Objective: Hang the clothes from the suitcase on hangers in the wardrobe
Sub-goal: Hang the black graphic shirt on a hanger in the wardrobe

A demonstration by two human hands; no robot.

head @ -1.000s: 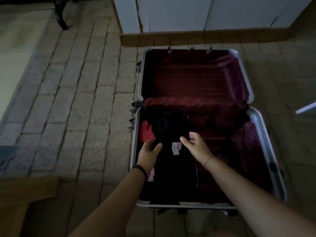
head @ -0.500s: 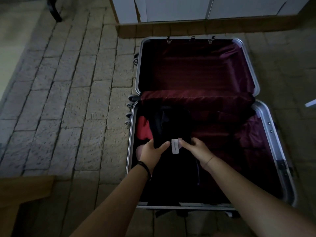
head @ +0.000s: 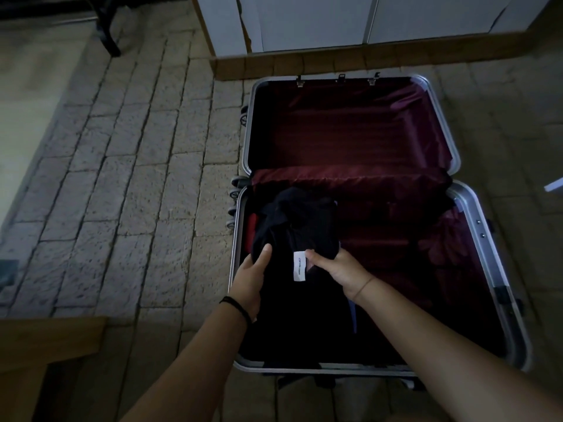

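Note:
An open silver-framed suitcase (head: pixel 483 233) with dark red lining lies on the stone floor. A black garment (head: pixel 300 226) with a white label (head: pixel 299 266) is bunched up in the left of the near half. My left hand (head: pixel 250 278) grips its left edge, thumb on top. My right hand (head: pixel 336 271) pinches the fabric just right of the label. Something red (head: pixel 251 226) shows at the case's left wall, beside the garment. More dark cloth fills the near half below my hands.
White wardrobe doors (head: pixel 307 22) on a wooden plinth stand just beyond the suitcase. A wooden furniture edge (head: pixel 45 339) sits at the lower left. A dark chair leg (head: pixel 105 32) is at the top left. Stone floor stretches left of the case.
Both hands have closed on the black garment and bunched it upward from the pile. The camera has shifted slightly, so the suitcase sits a little differently in view.

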